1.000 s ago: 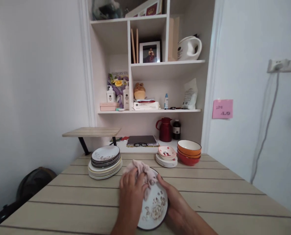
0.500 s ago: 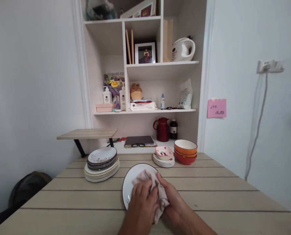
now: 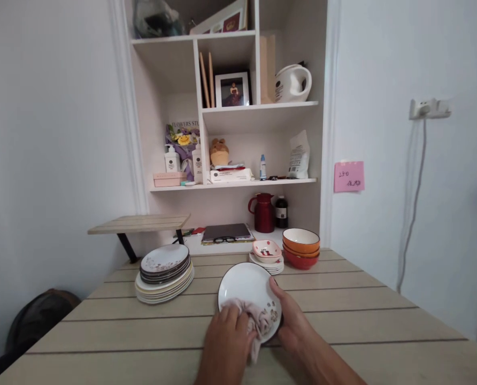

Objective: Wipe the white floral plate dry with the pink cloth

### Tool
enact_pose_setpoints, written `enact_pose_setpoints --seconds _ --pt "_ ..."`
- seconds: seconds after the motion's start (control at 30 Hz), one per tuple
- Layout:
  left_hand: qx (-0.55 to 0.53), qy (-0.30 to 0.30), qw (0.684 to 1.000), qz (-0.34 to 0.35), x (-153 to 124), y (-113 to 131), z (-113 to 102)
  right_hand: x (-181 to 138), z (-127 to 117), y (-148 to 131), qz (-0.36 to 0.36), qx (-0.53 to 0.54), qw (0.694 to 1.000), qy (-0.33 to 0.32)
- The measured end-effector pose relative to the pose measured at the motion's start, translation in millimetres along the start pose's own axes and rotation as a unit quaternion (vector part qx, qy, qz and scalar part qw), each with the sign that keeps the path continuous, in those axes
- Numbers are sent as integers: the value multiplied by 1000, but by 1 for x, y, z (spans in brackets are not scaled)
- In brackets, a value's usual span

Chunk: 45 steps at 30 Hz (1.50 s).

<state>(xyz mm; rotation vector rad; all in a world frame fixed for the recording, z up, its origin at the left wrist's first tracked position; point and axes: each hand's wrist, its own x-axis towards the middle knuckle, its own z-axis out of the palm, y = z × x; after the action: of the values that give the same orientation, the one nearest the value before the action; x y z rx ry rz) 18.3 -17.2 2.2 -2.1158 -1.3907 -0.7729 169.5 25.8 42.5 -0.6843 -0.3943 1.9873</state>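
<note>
Slatted table [image 3: 343, 321] lies beneath both hands. Right hand [image 3: 292, 326] grips the plate [image 3: 244, 280] by its rim, thumb on top; left hand [image 3: 226, 347] is closed around a cloth [image 3: 258, 318] pressed on the plate's near edge. Recommended: brace the rim firmly and wipe with even pressure.

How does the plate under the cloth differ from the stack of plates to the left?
The white plate is a single one; the plate stack holds many. The right hand grips the white plate's rim and the left hand presses a pinkish cloth on it; nothing touches the plate stack. Its lower plates are cream. Both are round, and the stack's upper plates share the dark rim.
</note>
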Motion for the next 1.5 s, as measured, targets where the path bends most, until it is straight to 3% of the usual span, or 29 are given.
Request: enact_pose_setpoints --seconds 0.1,0.17,0.33,0.43,0.63,0.77,0.87,1.03,1.13,1.2,1.33,1.5 --pt "-10 26 999 47 0 6 -3 -1 2 15 27 -25 999 -21" --pt "4 46 998 36 3 4 -9 -2 6 28 30 -31 998 -45" --pt "76 56 988 -120 13 -14 -27 -8 18 44 24 -13 997 -71" --pt "97 23 982 -158 16 -19 -30 -10 18 35 17 -15 999 -43" --pt "56 -28 994 -84 6 -5 -18 -5 7 6 5 -27 1000 9" --pt "16 27 999 17 -2 6 -9 -7 6 6 -12 -22 1000 -8" --pt "12 62 997 34 -2 6 -9 -12 12 18 22 -34 998 -39" --pt "30 57 995 -75 8 -11 -18 -11 18 36 42 -15 997 -59" --pt "65 44 984 -160 12 -24 -22 -8 17 33 36 -3 998 -46" --pt "70 20 982 -177 12 -28 -22 -7 14 25 28 -4 999 -25" --pt "37 -19 990 -138 6 -21 -13 -4 6 4 10 4 1000 17" --pt "17 -8 999 -35 1 1 -6 -2 0 -1 11 8 1000 -18"
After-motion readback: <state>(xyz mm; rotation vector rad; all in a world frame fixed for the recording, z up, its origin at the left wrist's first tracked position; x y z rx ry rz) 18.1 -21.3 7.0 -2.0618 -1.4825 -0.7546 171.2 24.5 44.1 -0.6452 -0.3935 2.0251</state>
